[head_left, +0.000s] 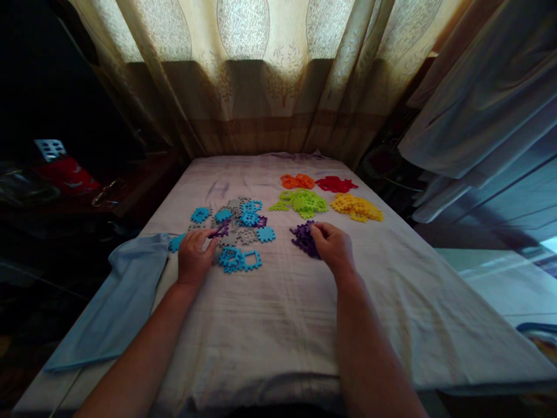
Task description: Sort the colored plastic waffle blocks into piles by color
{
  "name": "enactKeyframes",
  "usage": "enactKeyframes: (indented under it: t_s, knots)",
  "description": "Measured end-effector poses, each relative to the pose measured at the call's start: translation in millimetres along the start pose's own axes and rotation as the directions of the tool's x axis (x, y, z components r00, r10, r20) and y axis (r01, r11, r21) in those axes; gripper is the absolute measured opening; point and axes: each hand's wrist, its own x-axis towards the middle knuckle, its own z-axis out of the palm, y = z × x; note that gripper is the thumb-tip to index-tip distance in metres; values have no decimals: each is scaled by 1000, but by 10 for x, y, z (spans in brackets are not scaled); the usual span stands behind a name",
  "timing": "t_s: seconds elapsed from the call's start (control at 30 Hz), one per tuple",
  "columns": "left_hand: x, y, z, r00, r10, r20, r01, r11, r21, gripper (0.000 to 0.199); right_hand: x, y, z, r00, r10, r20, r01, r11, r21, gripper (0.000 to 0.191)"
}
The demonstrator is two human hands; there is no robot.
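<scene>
My left hand [196,253] is at the left pile, its thumb and fingers closed on a purple piece [221,229]. Around it lie mixed blue pieces [249,218] and grey pieces [248,235]. A few blue frames [252,260] sit nearer to me, right of that hand. My right hand [331,244] touches the right side of the purple pile [303,238], fingertips pinched; whether a piece is between them is too small to tell. Farther back are separate piles: green [303,202], orange [297,181], red [336,184] and yellow [357,207].
A pale cloth [278,325] covers the table. Blue fabric [117,302] lies over its left edge. Patterned curtains [278,93] hang behind the table, and light garments [470,104] hang at the right. A red item [69,176] rests on a dark surface at the left.
</scene>
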Motion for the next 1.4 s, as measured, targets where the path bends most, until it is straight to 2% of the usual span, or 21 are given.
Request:
enactKeyframes:
  t_s: [0.1, 0.2, 0.3, 0.4, 0.5, 0.6, 0.73, 0.83, 0.97, 1.1, 1.23, 1.33, 1.4]
  knots:
    - [-12, 434, 50, 988, 153, -10, -154, 982, -110, 21, -80, -106, 163, 988, -82, 133, 62, 986, 152, 31]
    - [-23, 781, 132, 967, 254, 27, -246, 953, -175, 21, -146, -171, 302, 967, -92, 236, 26, 963, 267, 34]
    - [-42, 967, 225, 953, 296, 58, -277, 935, -220, 22, -179, -183, 401, 949, -89, 303, -27, 933, 359, 38]
    - [-44, 1045, 295, 949, 302, 86, -275, 931, -241, 23, -161, -154, 432, 940, -89, 329, -61, 905, 420, 36]
    - [18, 1063, 343, 934, 325, 150, -283, 926, -250, 28, -87, -82, 361, 965, -47, 259, -72, 899, 431, 37]
    - [163, 1013, 411, 904, 333, 267, -285, 936, -206, 35, 11, 19, 199, 991, 68, 115, -105, 927, 359, 42]
    - [394, 850, 531, 860, 237, 451, -234, 970, -63, 36, 83, 117, -8, 989, 149, -23, -145, 980, 140, 42]
    - [500, 729, 570, 837, 152, 526, -206, 978, 45, 35, 82, 139, -65, 985, 164, -42, -166, 986, -30, 41]
    - [541, 618, 523, 865, 58, 499, -156, 975, 156, 35, 78, 148, -63, 984, 167, -58, -174, 972, -157, 44]
    - [570, 545, 462, 887, -18, 462, -102, 967, 233, 35, 87, 173, -45, 983, 154, -102, -172, 967, -190, 42]
    - [626, 567, 509, 901, 36, 432, -140, 968, 211, 30, 80, 201, 4, 989, 98, -109, -112, 985, -133, 39]
    - [699, 648, 610, 879, 129, 459, -222, 963, 153, 31, 72, 216, 34, 991, 57, -123, -69, 993, -94, 36]
    - [776, 700, 674, 831, 154, 535, -271, 951, 148, 34, 71, 222, 40, 989, 34, -143, -45, 996, -77, 35]
